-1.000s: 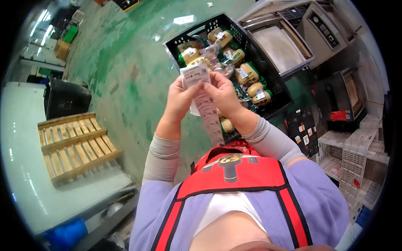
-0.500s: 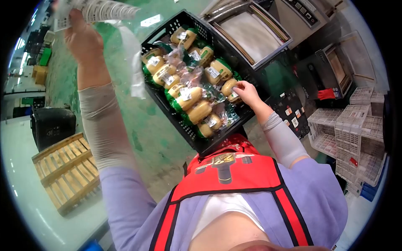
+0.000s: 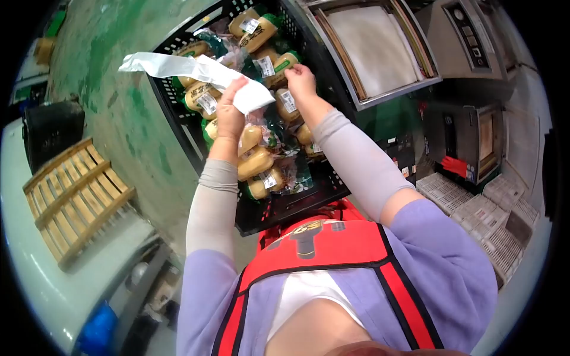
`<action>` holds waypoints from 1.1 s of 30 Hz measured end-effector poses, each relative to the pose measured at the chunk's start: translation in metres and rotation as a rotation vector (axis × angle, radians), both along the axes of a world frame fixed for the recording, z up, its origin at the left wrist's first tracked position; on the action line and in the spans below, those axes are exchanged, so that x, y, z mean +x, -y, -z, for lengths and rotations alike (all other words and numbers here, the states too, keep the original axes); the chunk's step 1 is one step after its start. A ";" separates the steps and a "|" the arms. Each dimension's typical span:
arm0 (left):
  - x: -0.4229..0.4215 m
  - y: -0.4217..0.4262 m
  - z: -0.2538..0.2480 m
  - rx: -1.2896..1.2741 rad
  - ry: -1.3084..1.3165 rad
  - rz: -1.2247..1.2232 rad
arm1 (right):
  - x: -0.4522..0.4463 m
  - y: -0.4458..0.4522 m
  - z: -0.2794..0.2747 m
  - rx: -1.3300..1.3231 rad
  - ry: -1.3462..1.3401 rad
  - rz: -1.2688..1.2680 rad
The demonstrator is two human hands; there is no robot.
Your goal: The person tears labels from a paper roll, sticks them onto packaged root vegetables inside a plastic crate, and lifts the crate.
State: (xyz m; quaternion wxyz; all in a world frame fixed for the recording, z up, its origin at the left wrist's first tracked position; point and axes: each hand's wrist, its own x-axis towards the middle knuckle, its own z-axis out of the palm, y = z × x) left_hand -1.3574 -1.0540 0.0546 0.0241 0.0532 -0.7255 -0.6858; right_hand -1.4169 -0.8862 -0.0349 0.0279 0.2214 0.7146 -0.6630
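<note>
1. Left hand [image 3: 230, 115] has a grip on a white strip [image 3: 202, 71], thumb laid on top, fingers closed around it.
2. The strip is over the crate [image 3: 297, 209], plain side up. One end sits above the packs [image 3: 255, 163]; the other sticks out past the crate's left rim. Can't tell if it's touching any packs.
3. Right hand [image 3: 304, 83] is at the end of a pack near the crate's right side. Fingertips are bunched up close together, but honestly can't tell if they're pinching anything.
4. Packs are yellowish with green bits on the wrap, all lying in the crate. A bunch have white stickers [image 3: 206, 103] on them.
5. Crate's black, holes in the walls, right in front of the red apron [image 3: 320, 249].
6. Off to the left: a wooden pallet [image 3: 77, 202] and a black bin [image 3: 53, 133]. Right: a pale, flat tray [image 3: 374, 47] just beside the crate.
</note>
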 end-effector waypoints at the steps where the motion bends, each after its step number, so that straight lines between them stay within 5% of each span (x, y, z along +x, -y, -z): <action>1: 0.008 0.003 0.012 -0.277 -0.113 0.087 | -0.010 0.007 -0.008 0.093 0.067 0.094; 3: 0.019 0.009 0.010 -0.381 -0.075 0.141 | -0.024 0.012 -0.013 0.190 0.140 0.173; 6: 0.032 0.014 -0.018 -0.960 0.009 0.378 | -0.057 0.021 0.022 -0.150 0.040 0.167; 8: 0.040 0.009 -0.037 -1.041 0.046 0.434 | -0.074 0.028 -0.015 -0.375 0.101 0.100; 10: 0.044 0.011 -0.036 -1.224 0.132 0.589 | -0.092 0.028 -0.028 -0.301 0.093 0.063; 14: 0.053 0.007 -0.036 -1.274 0.125 0.489 | -0.057 0.005 -0.055 -0.148 -0.070 -0.145; 17: 0.056 0.002 -0.043 -1.327 0.175 0.420 | 0.003 -0.030 -0.060 0.391 -0.007 -0.333; 19: 0.053 0.006 -0.044 -1.327 0.207 0.421 | 0.020 -0.043 -0.018 0.430 0.002 -0.224; 22: 0.040 0.031 -0.037 -1.417 0.223 0.057 | 0.009 -0.032 -0.005 0.515 -0.118 -0.156; 25: 0.025 0.067 -0.031 -1.295 -0.007 -0.016 | -0.028 -0.025 0.027 0.216 0.265 -0.021; 27: 0.019 0.077 -0.032 -1.151 0.100 0.051 | -0.042 -0.016 0.023 0.107 0.339 0.018; 33: 0.021 0.082 -0.027 -1.179 -0.146 0.207 | -0.044 -0.003 -0.065 -0.107 0.407 -0.146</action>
